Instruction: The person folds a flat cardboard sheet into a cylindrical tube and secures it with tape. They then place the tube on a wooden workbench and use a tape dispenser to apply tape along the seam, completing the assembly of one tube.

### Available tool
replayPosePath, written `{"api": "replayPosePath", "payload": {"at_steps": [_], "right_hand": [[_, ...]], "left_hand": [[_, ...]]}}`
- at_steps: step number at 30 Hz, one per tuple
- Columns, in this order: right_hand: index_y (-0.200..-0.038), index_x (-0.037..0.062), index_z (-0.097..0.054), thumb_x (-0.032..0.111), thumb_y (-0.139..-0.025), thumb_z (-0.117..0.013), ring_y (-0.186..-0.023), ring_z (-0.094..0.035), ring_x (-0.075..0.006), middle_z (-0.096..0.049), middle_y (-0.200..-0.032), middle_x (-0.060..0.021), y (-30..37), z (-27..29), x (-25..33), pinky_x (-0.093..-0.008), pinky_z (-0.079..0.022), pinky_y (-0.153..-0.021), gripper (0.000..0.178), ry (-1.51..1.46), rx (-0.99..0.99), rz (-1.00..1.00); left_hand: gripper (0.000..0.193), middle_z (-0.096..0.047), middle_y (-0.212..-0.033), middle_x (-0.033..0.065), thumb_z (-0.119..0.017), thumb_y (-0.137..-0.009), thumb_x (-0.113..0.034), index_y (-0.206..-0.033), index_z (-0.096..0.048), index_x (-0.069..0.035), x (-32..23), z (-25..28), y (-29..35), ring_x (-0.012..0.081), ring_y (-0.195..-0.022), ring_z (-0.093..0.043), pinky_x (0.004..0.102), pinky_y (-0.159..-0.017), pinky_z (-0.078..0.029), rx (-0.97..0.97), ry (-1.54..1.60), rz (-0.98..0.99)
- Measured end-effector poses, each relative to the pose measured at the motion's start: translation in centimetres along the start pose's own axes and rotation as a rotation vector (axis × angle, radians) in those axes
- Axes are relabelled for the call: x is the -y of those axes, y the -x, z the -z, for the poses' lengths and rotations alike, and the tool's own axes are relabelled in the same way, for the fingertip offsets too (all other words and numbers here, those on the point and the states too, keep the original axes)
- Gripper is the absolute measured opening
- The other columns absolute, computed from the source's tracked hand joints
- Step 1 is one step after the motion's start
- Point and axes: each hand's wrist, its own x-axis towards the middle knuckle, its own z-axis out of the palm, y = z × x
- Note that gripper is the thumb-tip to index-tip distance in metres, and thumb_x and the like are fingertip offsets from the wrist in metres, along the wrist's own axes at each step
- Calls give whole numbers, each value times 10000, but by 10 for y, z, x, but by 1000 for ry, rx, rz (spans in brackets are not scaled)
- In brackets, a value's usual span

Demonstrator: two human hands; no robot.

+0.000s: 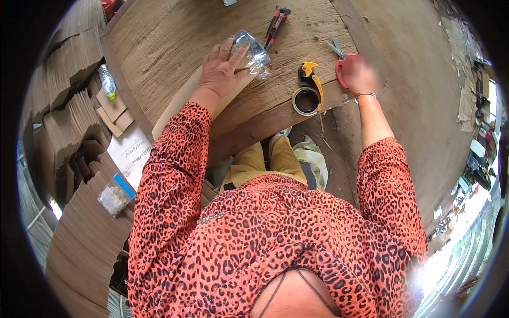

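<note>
My left hand (220,71) lies with fingers spread over a crumpled piece of clear plastic wrap (254,50), pressing on one end of a long tan cardboard piece (180,100). The cardboard runs back under my left wrist along the table. At the table's right edge, my right hand (363,78) is closed around the red handles of a pair of scissors (340,68). The scissor blades point away to the upper left and stand slightly apart. Blur hides the fingers of this hand in part.
A red and black utility knife (275,27) lies beyond the plastic. Between my hands is a yellow and black tape dispenser (310,87) with a roll. Stacked cardboard (69,132), a clear bottle (107,82) and a bag of small pieces (115,196) are left of the wooden table (175,42).
</note>
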Motion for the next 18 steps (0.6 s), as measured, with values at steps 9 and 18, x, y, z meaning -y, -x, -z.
{"api": "replayPosePath", "payload": {"at_steps": [9,18], "right_hand": [[-1232,164,-561,123,-865,-564,-1145,-554,-250,-583,-1223,-49,-4,74,91,-429,-456,-944,369,-20,-352,359],[-1284,266,-524,174,-878,-586,-1305,-408,-224,-481,-1333,5,-66,94,243,-462,-314,-1079,420,205,-273,694]], "left_hand": [[757,-330,-1515,69,-716,-787,-471,-1454,-374,-370,6,-6,6,366,-1334,-356,508,-1076,-317,3,37,37],[785,-354,-1494,68,-764,-751,-443,-1441,-400,-357,-1,3,2,347,-1326,-375,488,-1083,-326,-18,35,19]]}}
